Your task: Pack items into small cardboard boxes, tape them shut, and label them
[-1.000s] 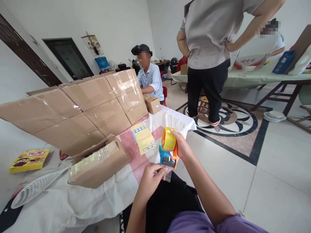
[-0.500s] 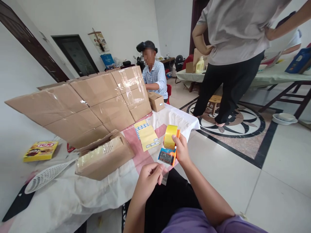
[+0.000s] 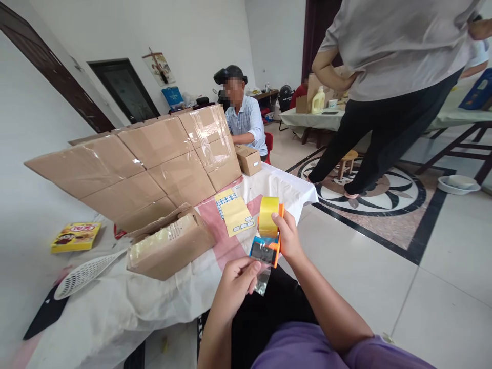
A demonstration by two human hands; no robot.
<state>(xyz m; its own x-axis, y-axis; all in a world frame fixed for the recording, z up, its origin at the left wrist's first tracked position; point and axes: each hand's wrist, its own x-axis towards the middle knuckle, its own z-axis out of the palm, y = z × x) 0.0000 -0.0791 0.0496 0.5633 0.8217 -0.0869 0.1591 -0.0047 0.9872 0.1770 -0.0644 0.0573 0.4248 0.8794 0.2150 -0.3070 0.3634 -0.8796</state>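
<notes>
My right hand [image 3: 287, 233] is wrapped round an orange and blue tape dispenser [image 3: 275, 251] that carries a wide roll of yellowish tape [image 3: 268, 218]. Just below the dispenser, my left hand [image 3: 240, 279] pinches the clear loose end of the tape [image 3: 262, 281], which hangs down over my lap. Beyond both hands, yellow paper sheets with blue-outlined labels [image 3: 237, 215] lie on the cloth. To the left stands a small open cardboard box [image 3: 172, 251], with some clear tape on its side.
A tall taped cardboard partition [image 3: 169, 164] spans the table [image 3: 154, 302]. At left lie a yellow box [image 3: 76, 237] and a white perforated scoop [image 3: 86, 274]. A person [image 3: 246, 120] sits behind the partition; another person [image 3: 392, 66] stands at right near a wooden stool [image 3: 347, 160].
More of the clear tape end shows below the dispenser, hanging from my left hand's pinch. The standing person has shifted to the right, and the view has turned slightly.
</notes>
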